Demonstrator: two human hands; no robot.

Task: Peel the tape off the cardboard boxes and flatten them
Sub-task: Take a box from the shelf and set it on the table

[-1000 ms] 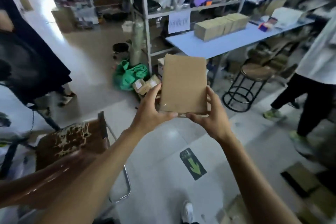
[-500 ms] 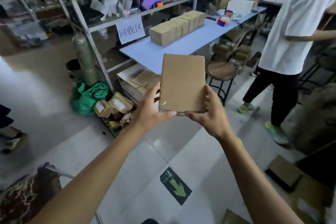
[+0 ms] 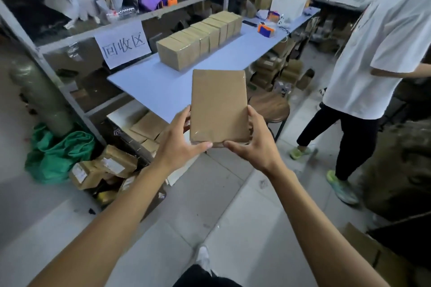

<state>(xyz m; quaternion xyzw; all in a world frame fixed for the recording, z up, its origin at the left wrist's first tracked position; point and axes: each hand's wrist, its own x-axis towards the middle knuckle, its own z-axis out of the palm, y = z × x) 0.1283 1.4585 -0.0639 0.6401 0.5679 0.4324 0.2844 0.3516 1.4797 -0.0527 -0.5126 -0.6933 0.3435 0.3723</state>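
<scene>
Brown cardboard forms the flat rectangular box, which both hands hold in the air in front of the near corner of the pale blue rectangular table. The left hand grips its lower left edge, thumb curled along the bottom edge. The right hand grips the lower right edge in the same way. Glossy clear tape covers the box face. A row of brown taped cardboard boxes stands along the table's far edge, beside the metal shelving rack, which carries a white paper sign with black characters. A round wooden stool stands at the table's right edge. Grey tiles cover the floor. A person in a white shirt stands to the right.
</scene>
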